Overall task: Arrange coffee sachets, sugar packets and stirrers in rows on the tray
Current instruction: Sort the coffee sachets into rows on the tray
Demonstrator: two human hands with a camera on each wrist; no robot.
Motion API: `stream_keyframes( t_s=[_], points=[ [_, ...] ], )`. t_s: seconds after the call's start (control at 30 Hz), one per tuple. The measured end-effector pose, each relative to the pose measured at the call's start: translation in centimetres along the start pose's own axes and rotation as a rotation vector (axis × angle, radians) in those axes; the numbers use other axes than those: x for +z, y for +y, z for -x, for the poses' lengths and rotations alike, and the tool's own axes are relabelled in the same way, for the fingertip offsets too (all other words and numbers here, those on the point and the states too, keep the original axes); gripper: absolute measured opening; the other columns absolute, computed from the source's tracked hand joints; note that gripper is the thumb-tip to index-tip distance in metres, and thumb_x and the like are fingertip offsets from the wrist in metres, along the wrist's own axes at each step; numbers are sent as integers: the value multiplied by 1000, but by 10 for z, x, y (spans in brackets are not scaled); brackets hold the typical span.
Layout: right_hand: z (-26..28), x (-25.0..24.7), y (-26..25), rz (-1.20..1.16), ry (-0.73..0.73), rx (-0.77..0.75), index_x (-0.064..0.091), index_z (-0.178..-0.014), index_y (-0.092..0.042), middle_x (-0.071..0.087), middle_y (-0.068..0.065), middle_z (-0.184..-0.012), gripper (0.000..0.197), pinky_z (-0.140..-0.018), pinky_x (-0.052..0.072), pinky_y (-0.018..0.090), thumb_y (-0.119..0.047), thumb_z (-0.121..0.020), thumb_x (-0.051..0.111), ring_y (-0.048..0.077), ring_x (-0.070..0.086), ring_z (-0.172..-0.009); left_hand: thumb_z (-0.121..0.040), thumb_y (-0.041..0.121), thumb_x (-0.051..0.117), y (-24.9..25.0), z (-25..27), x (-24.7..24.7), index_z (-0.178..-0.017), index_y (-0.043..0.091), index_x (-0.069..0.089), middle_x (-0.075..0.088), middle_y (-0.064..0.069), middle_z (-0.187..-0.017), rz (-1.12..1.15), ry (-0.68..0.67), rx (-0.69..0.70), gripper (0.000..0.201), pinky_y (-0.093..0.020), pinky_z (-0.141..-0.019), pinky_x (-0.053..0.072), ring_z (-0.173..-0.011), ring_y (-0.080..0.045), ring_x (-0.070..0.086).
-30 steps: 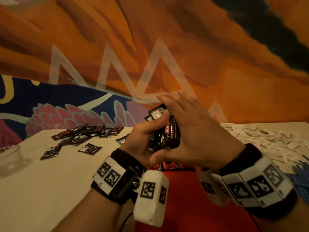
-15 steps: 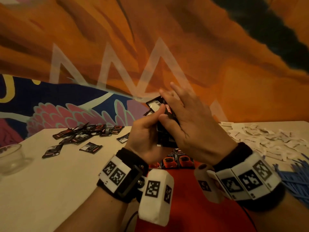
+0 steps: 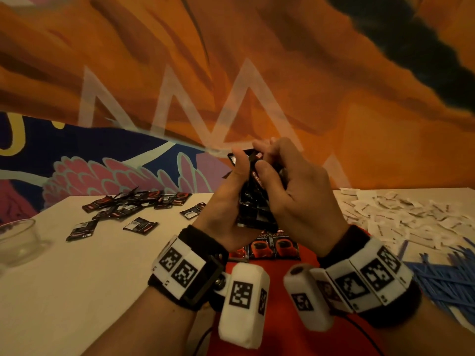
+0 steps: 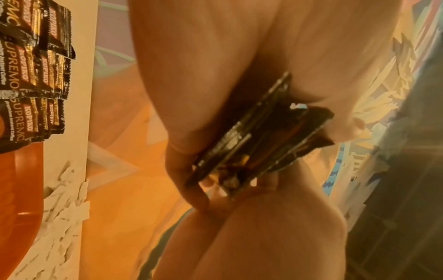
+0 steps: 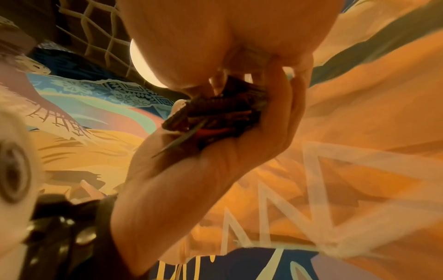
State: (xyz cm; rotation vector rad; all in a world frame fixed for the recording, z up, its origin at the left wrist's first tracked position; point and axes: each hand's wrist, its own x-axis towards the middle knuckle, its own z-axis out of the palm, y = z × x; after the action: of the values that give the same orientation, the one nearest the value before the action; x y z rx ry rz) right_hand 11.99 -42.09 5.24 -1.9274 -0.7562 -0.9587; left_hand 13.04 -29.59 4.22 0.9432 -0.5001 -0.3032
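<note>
Both hands hold a stack of black coffee sachets [image 3: 253, 199] upright above the red tray [image 3: 280, 330]. My left hand [image 3: 226, 199] grips the stack from the left, thumb up along its edge. My right hand [image 3: 290, 191] curls round its right side, thumb pressing the top sachet. The left wrist view shows the stack [image 4: 258, 144] edge-on between the palms; the right wrist view shows the stack [image 5: 215, 115] the same way. A row of sachets [image 3: 272, 246] lies on the tray's far edge. Loose sachets [image 3: 133, 206] lie at left, white sugar packets [image 3: 401, 214] at right, blue stirrers [image 3: 447, 276] beside them.
A clear glass bowl [image 3: 18, 242] stands at the table's left edge. The cream table [image 3: 84, 283] ends against a painted orange and blue wall [image 3: 231, 73]. Wrist cameras and marker bands hang over the tray.
The stack has turned more upright and the hands have closed tighter on it. My right fingers, spread over the top a second ago, now curl round the sachets with the thumb on top.
</note>
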Motion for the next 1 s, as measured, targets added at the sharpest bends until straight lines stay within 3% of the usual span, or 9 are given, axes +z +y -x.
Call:
stream_keyframes(
  t_s=[0.13,0.27,0.33,0.47,0.57,0.67,0.8,0.93,1.0],
  points=[
    [-6,-17,-1,-16,-264,-47,50,-100,-24,62,-7,-101,25,-74,46,27,-46,-90,54,9,59,-91,-93,37,48,3,1,-1,-103,15,70,70,-8,-98,42,66,30,34,-35,-81,57,-94,-22,69],
    [-10,-34,2,96,-541,-39,42,-111,-33,52,-12,-128,59,-91,47,24,-59,-70,76,4,52,-111,-96,28,49,6,1,-8,-113,11,65,69,-10,-105,21,78,39,30,-36,-84,58,-98,-24,69],
    [-11,-34,5,130,-511,-46,41,-113,-34,52,-11,-128,66,-92,47,25,-57,-65,80,4,52,-111,-97,29,49,6,1,-7,-113,11,67,70,-11,-107,18,59,6,31,-36,-83,59,-100,-25,69],
    [-10,-26,10,74,-391,33,41,-106,-35,60,-15,-106,71,-75,56,33,-67,-55,79,5,60,-96,-97,34,49,7,4,-4,-128,10,58,68,-14,-113,22,42,-39,40,-38,-86,58,-105,-29,68],
    [-9,-24,11,76,-414,19,38,-106,-39,56,-17,-120,77,-82,54,39,-74,-50,78,11,57,-106,-96,32,53,4,3,-3,-136,11,54,63,-16,-118,-12,83,-31,45,-38,-82,59,-104,-29,67],
    [-9,-28,8,110,-525,42,35,-108,-40,52,-18,-111,88,-79,47,27,-68,-42,86,5,51,-103,-94,51,49,-1,1,0,-116,11,69,69,-14,-106,-31,115,-62,50,-37,-81,58,-96,-27,70],
    [-8,-27,10,105,-480,36,32,-101,-37,57,-14,-98,83,-63,46,21,-57,-47,91,3,57,-85,-92,71,33,1,-1,4,-115,12,67,72,-15,-100,38,120,-29,72,-38,-79,59,-93,-29,71],
    [-7,-25,9,143,-513,-10,31,-105,-39,51,-17,-105,89,-75,46,27,-62,-42,89,4,52,-96,-96,67,33,3,-4,3,-105,11,70,72,-13,-93,37,148,-50,68,-36,-74,60,-86,-26,72],
    [-5,-21,9,167,-513,-34,33,-109,-37,48,-13,-119,91,-90,48,35,-64,-40,86,9,47,-113,-96,65,35,4,-6,2,-116,13,66,72,-12,-95,5,165,-73,63,-35,-75,59,-88,-26,71]
  ],
)
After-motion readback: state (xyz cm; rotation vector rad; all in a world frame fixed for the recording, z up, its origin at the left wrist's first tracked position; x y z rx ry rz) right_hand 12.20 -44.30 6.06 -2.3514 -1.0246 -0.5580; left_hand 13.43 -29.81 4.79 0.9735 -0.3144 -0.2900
